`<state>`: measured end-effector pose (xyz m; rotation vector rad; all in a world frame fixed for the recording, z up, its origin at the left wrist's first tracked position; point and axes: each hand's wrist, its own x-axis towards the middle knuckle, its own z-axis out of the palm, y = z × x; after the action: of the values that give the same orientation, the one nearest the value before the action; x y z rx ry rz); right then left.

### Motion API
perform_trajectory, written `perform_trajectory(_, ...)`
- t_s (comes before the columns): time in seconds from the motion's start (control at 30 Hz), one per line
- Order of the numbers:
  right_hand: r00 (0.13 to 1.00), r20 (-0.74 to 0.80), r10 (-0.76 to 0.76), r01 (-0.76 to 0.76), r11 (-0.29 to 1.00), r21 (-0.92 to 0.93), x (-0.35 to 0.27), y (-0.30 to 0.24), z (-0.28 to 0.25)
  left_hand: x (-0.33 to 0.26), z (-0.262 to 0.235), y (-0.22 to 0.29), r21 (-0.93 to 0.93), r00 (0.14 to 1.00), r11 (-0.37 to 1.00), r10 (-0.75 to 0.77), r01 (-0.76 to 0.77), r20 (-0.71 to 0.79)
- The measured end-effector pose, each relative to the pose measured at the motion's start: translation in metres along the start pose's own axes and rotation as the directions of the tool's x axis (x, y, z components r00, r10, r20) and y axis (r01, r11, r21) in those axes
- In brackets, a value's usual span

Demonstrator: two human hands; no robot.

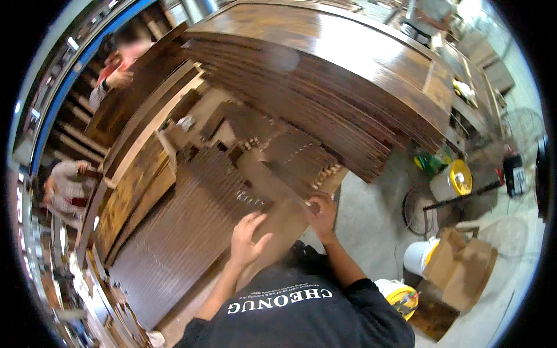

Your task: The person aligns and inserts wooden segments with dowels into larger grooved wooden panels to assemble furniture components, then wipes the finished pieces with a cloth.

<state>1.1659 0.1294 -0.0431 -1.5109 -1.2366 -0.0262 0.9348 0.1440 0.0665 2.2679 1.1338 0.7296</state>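
Note:
My right hand (322,213) is closed on the near end of a dark brown wooden strip (285,184), which slants away to the upper left over the brown work surface (287,217). My left hand (248,239) has its fingers apart and holds nothing. It is nearest to the ends of a broad row of dark wooden strips (191,214) lying side by side on the left. Beyond the held strip lies another group of dark strips (296,153) with pale ends. Short dark wood pieces (217,130) lie farther back.
A tall stack of dark wooden panels (301,87) stands at the far side. Tilted wooden boards (136,191) edge the left. Buckets (449,180) and a cardboard box (461,269) are on the right floor. Two people (119,75) (67,182) are at left, another person (429,17) far right.

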Motion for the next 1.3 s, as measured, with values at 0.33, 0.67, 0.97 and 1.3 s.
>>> perform_trajectory(0.33, 0.951, -0.048, 0.305, -0.185, 0.686, 0.704, 0.062, -0.09, -0.055, 0.041, 0.021, 0.019, -0.331, 0.988, 0.943, 0.009, 0.042, 0.152)
perform_trajectory(0.67, 0.833, 0.527, 0.169, -0.526, 0.536, 0.66, 0.066, -0.086, 0.012, 0.018, -0.008, -0.017, -0.872, 0.862, -0.064, -0.13, 0.486, 0.49)
perform_trajectory(0.97, 0.833, 0.553, 0.012, 0.005, 1.0, -0.029, -0.01, -0.033, 0.074, 0.025, -0.038, -0.049, -0.974, 0.811, -0.083, -0.543, 0.208, 0.22)
perform_trajectory(1.3, 0.883, 0.469, -0.018, -0.027, 0.996, 0.09, -0.01, -0.032, 0.067, 0.038, -0.005, -0.049, -0.723, 0.878, 0.663, -0.447, 0.196, -0.172)
